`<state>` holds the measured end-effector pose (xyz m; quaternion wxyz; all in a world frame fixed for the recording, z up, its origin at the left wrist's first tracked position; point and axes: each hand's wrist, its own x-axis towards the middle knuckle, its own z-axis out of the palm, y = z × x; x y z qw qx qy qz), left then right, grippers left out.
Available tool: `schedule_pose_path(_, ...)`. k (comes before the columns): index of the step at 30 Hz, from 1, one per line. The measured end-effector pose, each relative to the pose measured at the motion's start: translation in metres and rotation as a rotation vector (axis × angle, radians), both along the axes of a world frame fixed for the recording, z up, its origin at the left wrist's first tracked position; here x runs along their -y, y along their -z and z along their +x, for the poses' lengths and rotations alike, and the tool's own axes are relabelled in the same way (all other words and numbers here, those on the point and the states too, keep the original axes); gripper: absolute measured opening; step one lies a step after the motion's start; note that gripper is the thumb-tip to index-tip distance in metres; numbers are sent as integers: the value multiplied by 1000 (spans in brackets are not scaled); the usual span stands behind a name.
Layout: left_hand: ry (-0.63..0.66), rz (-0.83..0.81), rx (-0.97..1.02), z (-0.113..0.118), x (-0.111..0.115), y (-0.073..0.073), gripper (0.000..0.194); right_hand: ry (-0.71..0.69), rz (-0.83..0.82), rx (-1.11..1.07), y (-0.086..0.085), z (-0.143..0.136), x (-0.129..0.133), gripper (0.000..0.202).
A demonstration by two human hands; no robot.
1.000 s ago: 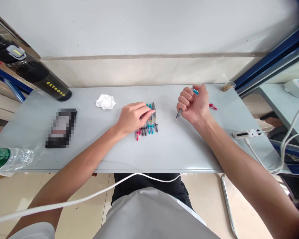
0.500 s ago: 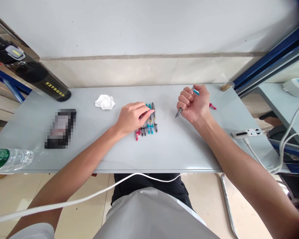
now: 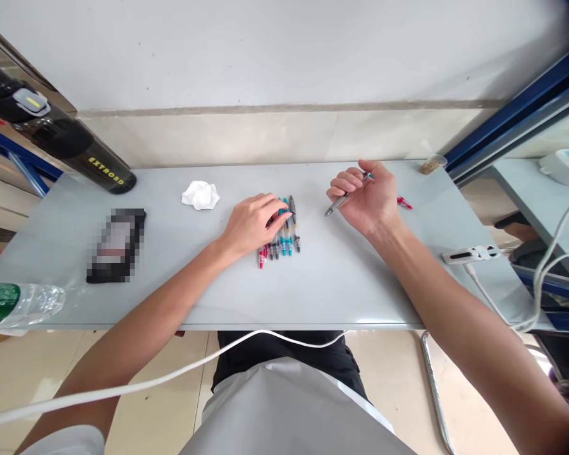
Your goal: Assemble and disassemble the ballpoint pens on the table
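My left hand (image 3: 253, 221) lies over a row of several pens (image 3: 284, 243) on the table, thumb and fingers apart, its fingertips at their upper ends. The row has a red pen (image 3: 262, 258) at its left, then dark and teal ones, and a grey pen (image 3: 294, 224) at its right. Some of their length is hidden under the hand. With its palm turned up, my right hand (image 3: 372, 196) is closed around a pen (image 3: 333, 208) whose grey tip points down to the left. A bit of teal shows by the thumb. A red pen (image 3: 404, 203) lies partly hidden behind that hand.
On the grey table (image 3: 313, 291) are a crumpled white tissue (image 3: 200, 194), a blurred dark phone-like object (image 3: 116, 246), a black bottle (image 3: 71, 136), a clear bottle with a green label (image 3: 19, 304), a small cup (image 3: 432, 165) and a white device (image 3: 469, 254). A white cable (image 3: 171, 377) crosses the foreground.
My right hand has shifted slightly left and its fingers have loosened, so more of the pen shows and it lies flatter. My left hand stays over the row.
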<state>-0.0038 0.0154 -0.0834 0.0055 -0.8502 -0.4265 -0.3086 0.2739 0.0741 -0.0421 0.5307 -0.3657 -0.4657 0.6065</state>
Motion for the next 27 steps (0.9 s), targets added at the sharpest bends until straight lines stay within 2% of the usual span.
schedule_pose_path(4,3,-3,-14,1,0,-1,23,-11,-1,90,-5,-8,5,69)
schedule_pose_path(9,-1,-27,-30,1,0,0,22,-10,-32,57,-9,-16,12,65)
schedule_pose_path(12,11,-34,-33,1,0,-1,20,18,45,128,-7,-21,17,58)
schedule_pose_path(15,18,-26,-37,1,1,-1,17,8,251,383,0,-25,23,54)
schedule_pose_path(18,8,-21,-48,1,1,-3,15,-96,441,704,10,-25,27,54)
schedule_pose_path(21,0,-40,-53,2,2,-3,14,-190,573,977,18,-24,27,41)
schedule_pose_path(24,3,-47,-48,2,2,-3,14,-221,647,1102,21,-22,26,28)
schedule_pose_path(27,4,-48,-45,2,1,-3,15,-226,673,1150,21,-22,27,24)
